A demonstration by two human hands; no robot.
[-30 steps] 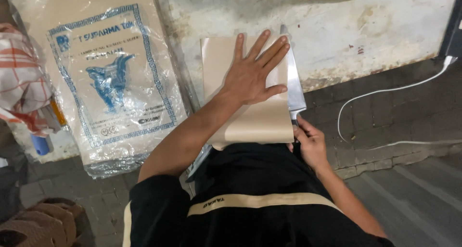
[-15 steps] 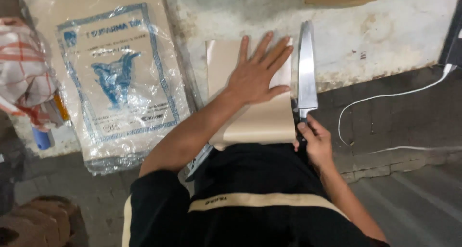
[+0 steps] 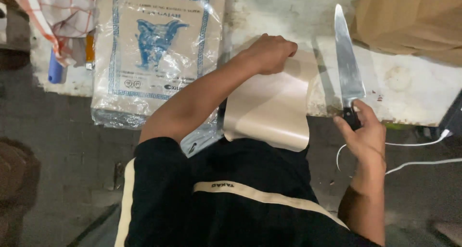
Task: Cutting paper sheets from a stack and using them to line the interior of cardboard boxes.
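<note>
head view, change: left hand (image 3: 270, 52) was flat and spread on the tan sheet a second earlier; now curled into a loose fist on the far edge of the tan paper sheet (image 3: 269, 107), pinching and lifting that edge.
head view, knife: knife (image 3: 347, 59) was laid against the right edge of the sheet a second earlier; now pulled off to the right, apart from the paper, blade flat on the slab, tip pointing far.
right hand: right hand (image 3: 365, 136) closed round the black knife handle, near right of the slab edge.
meaning: cut along the right edge judged finished; paper looked freed, being gathered up by the left hand.
paper position: centre of frame, far part on the slab, near part hanging over the slab edge toward the lap, curling.
surface: rough whitish slab (image 3: 409, 88), stained, edge crumbly; small dark specks near the knife.
far left: plastic-wrapped pack (image 3: 154, 50) with blue animal print, lying partly on the slab.
far left corner: checked red-and-white cloth (image 3: 57, 11), blue object (image 3: 55, 71) beneath it.
far right: brown paper or cardboard (image 3: 414, 21), partly out of frame.
near right: white cable (image 3: 423, 153) trailing over dark paved floor (image 3: 62, 146).
room: dim, low ground-level spot; walls not visible.
</note>
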